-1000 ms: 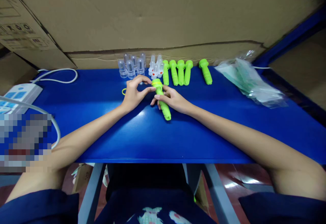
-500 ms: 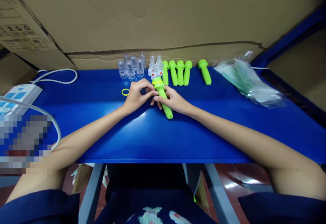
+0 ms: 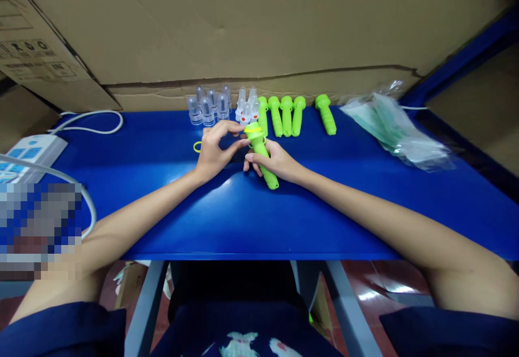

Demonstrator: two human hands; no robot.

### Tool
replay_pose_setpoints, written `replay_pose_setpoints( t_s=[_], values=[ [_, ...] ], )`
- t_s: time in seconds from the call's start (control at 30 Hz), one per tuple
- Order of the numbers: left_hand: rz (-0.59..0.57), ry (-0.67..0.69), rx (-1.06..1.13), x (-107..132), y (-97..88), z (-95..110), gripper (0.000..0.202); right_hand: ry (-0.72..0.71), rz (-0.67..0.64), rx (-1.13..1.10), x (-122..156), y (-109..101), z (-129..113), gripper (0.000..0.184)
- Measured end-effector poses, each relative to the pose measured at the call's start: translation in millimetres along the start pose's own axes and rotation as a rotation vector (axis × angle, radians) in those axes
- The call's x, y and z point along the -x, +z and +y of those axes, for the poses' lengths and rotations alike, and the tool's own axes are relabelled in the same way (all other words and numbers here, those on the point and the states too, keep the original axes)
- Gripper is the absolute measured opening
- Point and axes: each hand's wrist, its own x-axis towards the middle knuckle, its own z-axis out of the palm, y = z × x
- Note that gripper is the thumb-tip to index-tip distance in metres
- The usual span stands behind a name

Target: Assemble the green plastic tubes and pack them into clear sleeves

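My right hand grips a lime-green plastic handle piece around its middle, its wide head tilted up and away from me. A yellow ring sits on that head. My left hand pinches at the head with thumb and forefinger. Just left of that hand a loose yellow ring lies on the blue table.
Along the back edge stand several clear caps, white parts with red dots and several more green handle pieces, one apart. Plastic bags lie at the right. A power strip with cable is left. Cardboard boxes wall the back.
The green piece's head has lifted and shifted slightly right in my right hand. My left fingers stay at its head, working the yellow ring.
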Motion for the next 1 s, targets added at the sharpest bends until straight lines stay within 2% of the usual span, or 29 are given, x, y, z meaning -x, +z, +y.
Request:
replay_pose_setpoints(
  t_s=[0.2,0.4,0.57,0.77,0.9,1.0],
  values=[
    [0.027,0.019,-0.095,2.8,1.4,1.6,0.019,0.028,0.015,0.019,1.8,2.4,-2.5,0.045],
    [0.039,-0.023,-0.071,2.7,2.7,6.7,0.018,0.023,0.009,0.045,2.0,1.7,-3.1,0.054],
    [-0.033,-0.053,0.002,-0.6,0.0,4.2,0.018,0.028,0.013,0.07,2.4,1.4,-3.3,0.044],
    [-0.101,-0.01,0.021,-1.0,3.2,2.2,0.019,0.008,0.009,0.057,1.0,0.8,-1.7,0.035],
    [-0.056,-0.091,0.037,-0.1,4.8,2.0,0.017,0.004,0.005,0.022,-0.7,1.6,2.6,0.035],
    [-0.012,-0.146,0.063,-0.4,4.0,-0.6,0.025,-0.05,0.037,-0.028,-3.7,3.4,6.5,0.049]
  ],
)
